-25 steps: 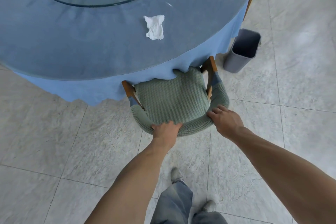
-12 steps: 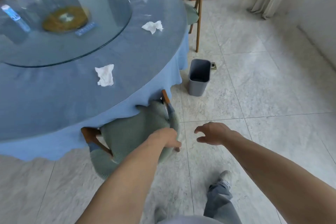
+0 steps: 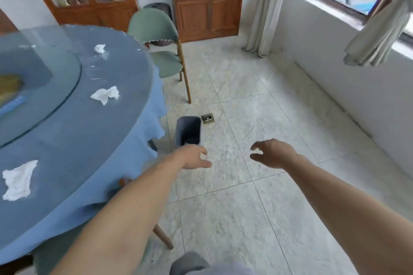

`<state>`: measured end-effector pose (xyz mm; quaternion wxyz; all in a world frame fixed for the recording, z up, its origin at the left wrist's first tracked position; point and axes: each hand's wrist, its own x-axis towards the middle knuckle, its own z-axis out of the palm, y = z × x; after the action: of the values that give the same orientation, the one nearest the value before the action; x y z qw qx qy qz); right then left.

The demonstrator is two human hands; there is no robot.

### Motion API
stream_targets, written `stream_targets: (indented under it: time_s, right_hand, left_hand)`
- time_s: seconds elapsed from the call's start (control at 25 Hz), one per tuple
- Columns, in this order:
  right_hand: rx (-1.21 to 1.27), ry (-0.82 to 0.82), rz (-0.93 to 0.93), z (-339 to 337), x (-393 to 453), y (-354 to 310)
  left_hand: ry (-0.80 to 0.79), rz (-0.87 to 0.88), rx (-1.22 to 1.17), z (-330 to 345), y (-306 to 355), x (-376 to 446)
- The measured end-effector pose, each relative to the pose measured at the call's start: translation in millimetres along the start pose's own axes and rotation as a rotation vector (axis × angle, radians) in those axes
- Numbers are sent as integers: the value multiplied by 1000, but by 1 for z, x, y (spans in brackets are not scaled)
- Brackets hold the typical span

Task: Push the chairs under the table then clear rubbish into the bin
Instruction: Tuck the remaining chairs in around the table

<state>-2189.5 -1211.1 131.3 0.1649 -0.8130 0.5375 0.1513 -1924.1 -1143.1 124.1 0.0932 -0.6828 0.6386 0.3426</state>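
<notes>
Both hands hang free over the pale stone-tiled floor [image 3: 257, 207], left hand [image 3: 193, 157] and right hand [image 3: 271, 155] loosely spread, gripping nothing. Against the round blue-clothed, glass-topped table [image 3: 111, 152], a green fabric wooden-legged chair [image 3: 159, 51] stands unpushed. Crumpled white paper tissues [image 3: 105, 95] lie on the table; the grey plastic bin [image 3: 187, 130] waits just beside it.

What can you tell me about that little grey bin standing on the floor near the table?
The bin is a small, grey-blue, open-topped container with rounded corners, plastic by the look of it. It stands upright on the pale tiled floor, just beside the hanging blue tablecloth, with a small square metal floor fitting close to it. No lid shows. Its inside looks dark; contents cannot be told. Neither hand touches it.
</notes>
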Motion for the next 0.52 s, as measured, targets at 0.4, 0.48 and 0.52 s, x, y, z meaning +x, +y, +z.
stream_targets:
  time_s: [0.4,0.48,0.52]
  right_hand:
    - [29,-62,33,-70,202,69]
    - [14,-60,47,-101,254,77]
    - [6,-55,58,-116,278,81]
  left_hand:
    - [-13,-34,94,-139,-8,217]
    - [-10,-41,72,-178,-18,263]
    - [-24,-37,56,-198,-19,282]
